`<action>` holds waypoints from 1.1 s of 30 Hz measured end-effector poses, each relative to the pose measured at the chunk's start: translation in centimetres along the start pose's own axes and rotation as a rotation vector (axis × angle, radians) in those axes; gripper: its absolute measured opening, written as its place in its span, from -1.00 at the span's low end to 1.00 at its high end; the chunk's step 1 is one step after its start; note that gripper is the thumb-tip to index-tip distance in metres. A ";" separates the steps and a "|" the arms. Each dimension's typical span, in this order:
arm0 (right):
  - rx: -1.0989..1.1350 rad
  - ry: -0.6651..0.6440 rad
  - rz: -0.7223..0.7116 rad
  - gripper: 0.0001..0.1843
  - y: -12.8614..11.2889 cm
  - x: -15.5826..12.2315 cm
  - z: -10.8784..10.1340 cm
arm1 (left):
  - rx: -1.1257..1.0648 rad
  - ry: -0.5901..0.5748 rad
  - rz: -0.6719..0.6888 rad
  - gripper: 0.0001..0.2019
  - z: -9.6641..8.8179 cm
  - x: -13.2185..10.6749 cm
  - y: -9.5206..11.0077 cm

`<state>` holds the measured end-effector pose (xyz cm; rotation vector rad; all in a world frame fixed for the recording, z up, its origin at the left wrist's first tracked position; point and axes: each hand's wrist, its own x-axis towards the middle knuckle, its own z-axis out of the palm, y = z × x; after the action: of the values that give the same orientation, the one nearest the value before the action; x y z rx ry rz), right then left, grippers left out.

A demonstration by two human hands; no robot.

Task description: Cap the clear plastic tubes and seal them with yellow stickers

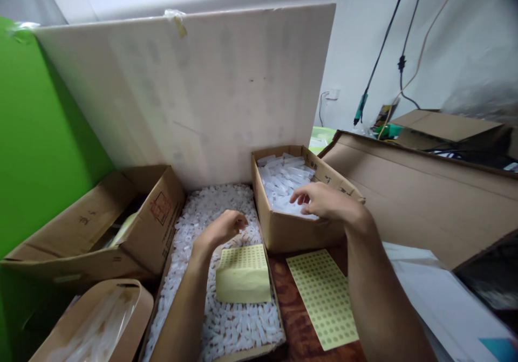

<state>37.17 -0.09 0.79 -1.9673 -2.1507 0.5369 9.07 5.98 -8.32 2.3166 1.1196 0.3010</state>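
My left hand (230, 226) hovers over a shallow box of small white plastic caps (243, 327), its fingers curled together. Whatever those fingers may hold is hidden. Over the front of a cardboard box (303, 238) of translucent plastic tubes (285, 176) is my right hand (315, 199), fingers apart and bent downward, with no tube seen between them. A folded yellow sheet of round stickers (243, 275) lies on the caps just below my left hand. Another yellow sticker sheet (324, 297) lies flat on the brown table (289, 302), below my right wrist.
An open cardboard box (149, 238) stands at the left. In front of it, a tan oval container (137, 319) holds clear plastic pieces. A tall white board (194, 92) rises behind the boxes. At the right are a cardboard flap (424, 200) and a hanging teal-handled tool (361, 107).
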 end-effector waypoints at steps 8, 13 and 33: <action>-0.018 0.037 0.037 -0.55 -0.1 0.2 0.1 | -0.181 0.347 0.182 -0.78 -4.1 -2.1 2.1; -0.084 0.002 0.154 -0.64 -0.1 0.0 0.4 | -0.261 0.482 0.216 -0.78 -5.1 -3.4 4.1; 0.442 0.561 -0.624 -0.82 -8.0 -3.9 0.1 | -0.470 0.595 0.435 -0.63 -5.2 -5.2 8.6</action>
<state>30.22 -4.48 4.19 -0.9830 -1.9104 0.2675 9.29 -0.46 0.96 2.0532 0.6603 1.3316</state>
